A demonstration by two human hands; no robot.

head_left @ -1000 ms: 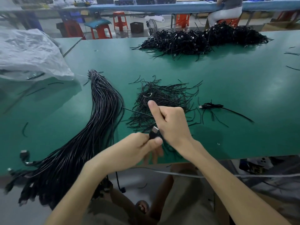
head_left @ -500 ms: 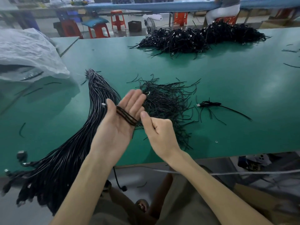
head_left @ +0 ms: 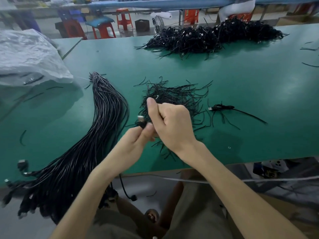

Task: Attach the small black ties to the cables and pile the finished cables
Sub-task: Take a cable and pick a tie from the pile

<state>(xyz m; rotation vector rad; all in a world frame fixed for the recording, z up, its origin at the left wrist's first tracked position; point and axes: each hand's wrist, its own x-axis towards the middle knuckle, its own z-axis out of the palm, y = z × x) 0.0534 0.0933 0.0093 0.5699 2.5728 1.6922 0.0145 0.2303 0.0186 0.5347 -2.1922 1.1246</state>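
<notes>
My left hand (head_left: 138, 138) pinches a coiled black cable (head_left: 141, 123) whose silver plug sticks up by my thumb. My right hand (head_left: 170, 125) is closed over the same cable from the right, thumb raised. Both hands hover above a loose heap of small black ties (head_left: 176, 97) in the table's middle. A thick bundle of untied black cables (head_left: 96, 135) runs from the centre left down over the near edge. A big pile of finished cables (head_left: 212, 37) lies at the far side. One tied cable (head_left: 222, 107) rests alone to the right.
The green table (head_left: 259, 87) ends just below my wrists. A crumpled clear plastic bag (head_left: 29, 57) sits at the far left. Stray ties lie scattered at the left and far right. Red stools and another person are behind the table.
My left hand, flat and open with cable loops across the palm half a second ago, has closed on the coil. My right hand has moved onto it.
</notes>
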